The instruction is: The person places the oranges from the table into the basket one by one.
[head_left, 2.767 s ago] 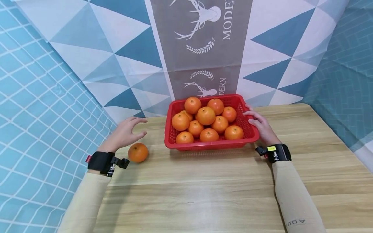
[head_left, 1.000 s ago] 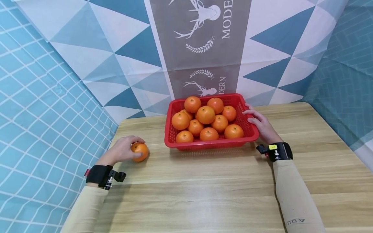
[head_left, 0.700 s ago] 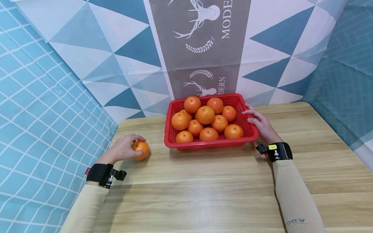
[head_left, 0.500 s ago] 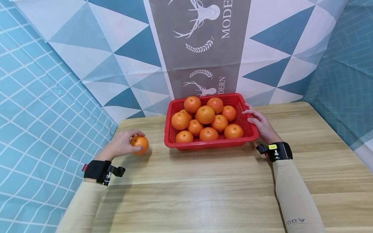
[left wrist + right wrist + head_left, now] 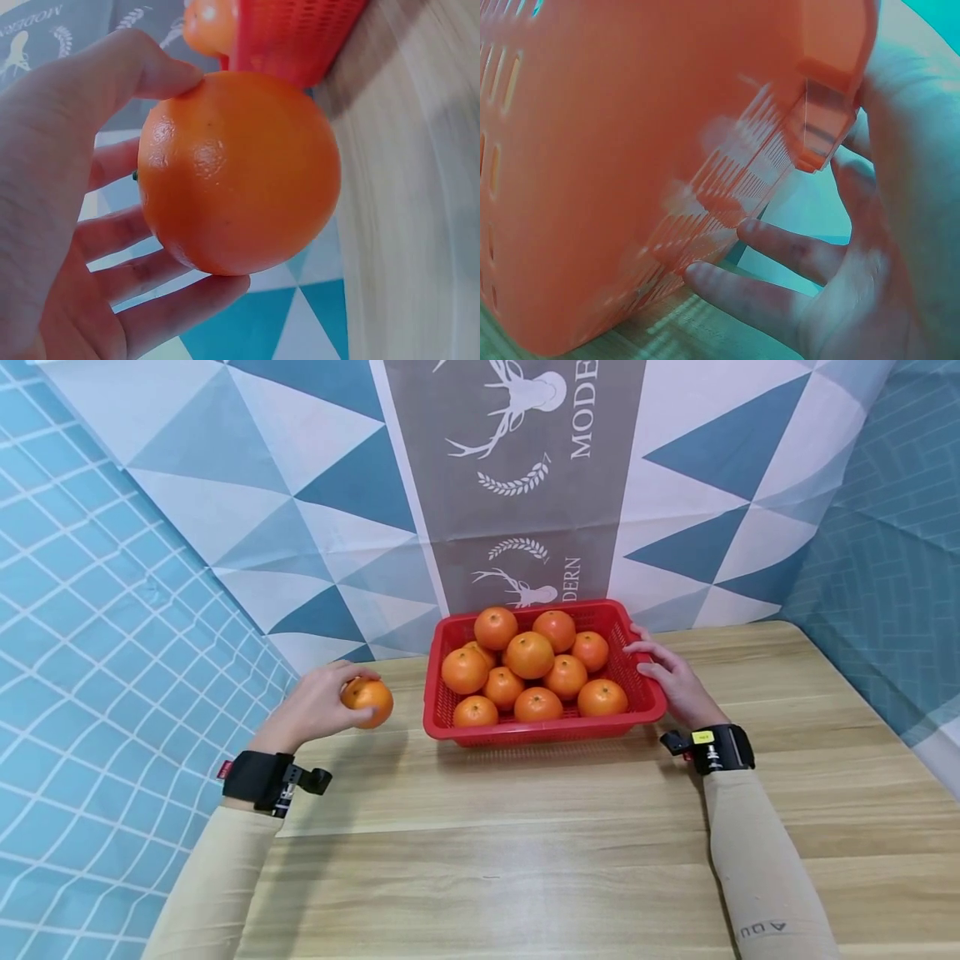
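My left hand (image 5: 318, 703) grips an orange (image 5: 369, 702) above the table, left of the basket. In the left wrist view the orange (image 5: 240, 176) sits between thumb and fingertips, its green stem end turned toward the palm. The red plastic basket (image 5: 543, 732) holds several oranges (image 5: 530, 656), some stacked on others. On the basket's right end, my right hand (image 5: 672, 685) holds the rim. The right wrist view shows the thumb side at the rim and fingers (image 5: 757, 300) against the slotted side of the basket (image 5: 630, 165).
The wooden table (image 5: 495, 860) extends in front of the basket and to both sides. A patterned backdrop (image 5: 525, 485) rises right behind the basket. A blue gridded sheet (image 5: 112, 652) borders the left side, close to the left arm.
The left hand came down on the orange lying on the table, took hold of it and lifted it. The orange is now higher and slightly nearer the basket. The right hand has stayed put.
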### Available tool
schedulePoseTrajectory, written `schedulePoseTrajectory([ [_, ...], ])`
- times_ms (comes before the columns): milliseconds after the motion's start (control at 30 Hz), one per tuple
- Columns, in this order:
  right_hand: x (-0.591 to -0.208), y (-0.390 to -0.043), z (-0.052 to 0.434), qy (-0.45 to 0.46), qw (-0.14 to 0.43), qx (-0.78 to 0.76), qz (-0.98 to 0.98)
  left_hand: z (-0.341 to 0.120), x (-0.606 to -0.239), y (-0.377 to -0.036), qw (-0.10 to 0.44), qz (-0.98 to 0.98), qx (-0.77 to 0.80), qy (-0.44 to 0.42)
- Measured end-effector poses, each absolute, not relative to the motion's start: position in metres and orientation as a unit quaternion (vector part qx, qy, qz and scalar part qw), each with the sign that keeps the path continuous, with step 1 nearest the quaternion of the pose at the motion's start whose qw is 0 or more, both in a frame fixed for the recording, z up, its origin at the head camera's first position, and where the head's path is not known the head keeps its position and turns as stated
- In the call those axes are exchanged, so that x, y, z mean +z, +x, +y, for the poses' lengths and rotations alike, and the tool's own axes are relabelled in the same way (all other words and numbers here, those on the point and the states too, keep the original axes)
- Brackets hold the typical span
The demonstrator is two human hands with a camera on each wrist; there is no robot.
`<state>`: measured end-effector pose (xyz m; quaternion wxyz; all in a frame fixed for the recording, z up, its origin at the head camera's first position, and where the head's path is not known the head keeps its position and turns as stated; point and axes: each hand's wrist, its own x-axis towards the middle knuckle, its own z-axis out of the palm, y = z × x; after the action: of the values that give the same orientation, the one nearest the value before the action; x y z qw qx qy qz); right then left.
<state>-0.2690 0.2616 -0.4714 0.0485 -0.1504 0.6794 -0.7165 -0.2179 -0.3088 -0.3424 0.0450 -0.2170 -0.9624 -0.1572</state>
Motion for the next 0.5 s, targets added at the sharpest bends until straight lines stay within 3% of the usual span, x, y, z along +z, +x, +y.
schedulePoseTrajectory([
  [233,-0.471,-0.269,0.262,-0.146,0.048,-0.709,0.688,-0.288,-0.332,-0.226,0.074,-0.956,-0.172,-0.226],
  [500,-0.470,-0.270,0.261,-0.148,0.049,-0.715,0.682,-0.262,-0.326,-0.236,0.069,-0.950,-0.183,-0.243],
])
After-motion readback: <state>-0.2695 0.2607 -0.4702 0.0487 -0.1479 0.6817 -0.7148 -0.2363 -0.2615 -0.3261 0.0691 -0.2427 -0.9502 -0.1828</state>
